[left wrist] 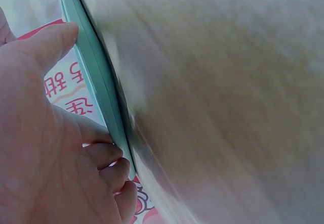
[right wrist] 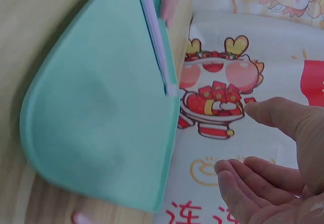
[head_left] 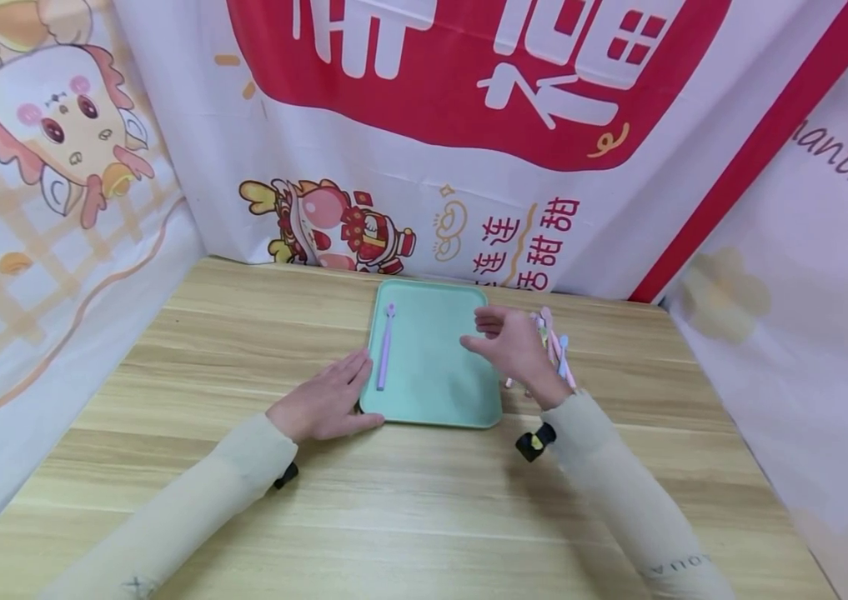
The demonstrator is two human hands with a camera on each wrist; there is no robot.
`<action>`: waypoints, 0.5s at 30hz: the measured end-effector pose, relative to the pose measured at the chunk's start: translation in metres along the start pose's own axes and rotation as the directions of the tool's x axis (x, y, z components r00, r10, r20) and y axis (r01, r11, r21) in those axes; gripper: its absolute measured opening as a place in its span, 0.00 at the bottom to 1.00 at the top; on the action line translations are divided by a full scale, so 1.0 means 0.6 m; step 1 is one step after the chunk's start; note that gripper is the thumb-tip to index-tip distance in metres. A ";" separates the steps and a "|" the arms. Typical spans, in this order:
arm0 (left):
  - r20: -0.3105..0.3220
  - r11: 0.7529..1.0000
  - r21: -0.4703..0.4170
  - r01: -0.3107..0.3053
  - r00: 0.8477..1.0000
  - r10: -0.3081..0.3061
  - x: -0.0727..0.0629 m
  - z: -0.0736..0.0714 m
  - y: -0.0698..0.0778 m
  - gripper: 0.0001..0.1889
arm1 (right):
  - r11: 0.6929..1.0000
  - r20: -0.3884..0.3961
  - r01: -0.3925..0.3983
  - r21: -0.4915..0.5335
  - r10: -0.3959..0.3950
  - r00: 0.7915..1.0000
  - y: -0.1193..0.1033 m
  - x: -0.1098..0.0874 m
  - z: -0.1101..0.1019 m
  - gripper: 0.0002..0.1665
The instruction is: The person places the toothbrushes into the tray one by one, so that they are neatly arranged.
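Note:
A pale green tray (head_left: 439, 358) lies on the table with a slim purple stick (head_left: 385, 354) along its left side. The stick has a small oval head like a toothbrush's, but its exact kind is unclear. My left hand (head_left: 329, 398) touches the tray's left edge near the front corner, thumb spread from the fingers; the left wrist view has its fingertips against the rim (left wrist: 93, 64). Over the tray's right edge hovers my right hand (head_left: 514, 346), thumb and fingers apart, with nothing between them. Several similar pink and blue sticks (head_left: 563, 343) lie right of the tray, partly hidden by that hand.
The wood-grain table (head_left: 408, 508) ends at a printed cloth backdrop (head_left: 424, 142) close behind the tray. More cloth hangs at the left and right sides. A small black strap device (head_left: 536, 442) is on the right wrist.

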State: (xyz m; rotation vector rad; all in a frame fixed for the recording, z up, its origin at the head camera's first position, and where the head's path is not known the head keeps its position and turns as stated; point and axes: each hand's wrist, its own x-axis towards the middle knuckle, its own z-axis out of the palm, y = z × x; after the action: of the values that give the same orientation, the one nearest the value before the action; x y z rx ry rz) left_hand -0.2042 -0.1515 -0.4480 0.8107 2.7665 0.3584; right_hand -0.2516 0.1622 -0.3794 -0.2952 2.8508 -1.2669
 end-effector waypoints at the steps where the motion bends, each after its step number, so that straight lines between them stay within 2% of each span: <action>1: -0.001 1.000 -0.004 -0.001 1.000 0.001 0.000 0.000 0.000 0.52 | 1.000 0.002 0.010 -0.003 -0.010 1.000 0.005 -0.002 -0.009 0.34; 5: -0.002 1.000 -0.005 -0.002 1.000 0.002 0.002 0.001 -0.001 0.52 | 0.999 0.020 0.017 -0.038 -0.016 1.000 0.025 -0.008 -0.042 0.36; 11: 0.006 1.000 -0.006 0.003 1.000 -0.003 0.002 0.001 -0.001 0.52 | 0.995 0.060 -0.030 -0.091 0.035 0.998 0.054 -0.020 -0.084 0.37; 15: 0.009 1.000 -0.007 0.004 1.000 -0.004 0.002 0.001 -0.001 0.52 | 0.990 0.058 -0.052 -0.131 0.060 0.997 0.079 -0.029 -0.104 0.36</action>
State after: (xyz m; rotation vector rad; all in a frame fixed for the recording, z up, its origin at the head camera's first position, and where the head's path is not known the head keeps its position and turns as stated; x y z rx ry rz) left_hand -0.2054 -0.1513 -0.4492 0.8026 2.7569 0.3621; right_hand -0.2476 0.2421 -0.3734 -0.2490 2.8724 -1.0463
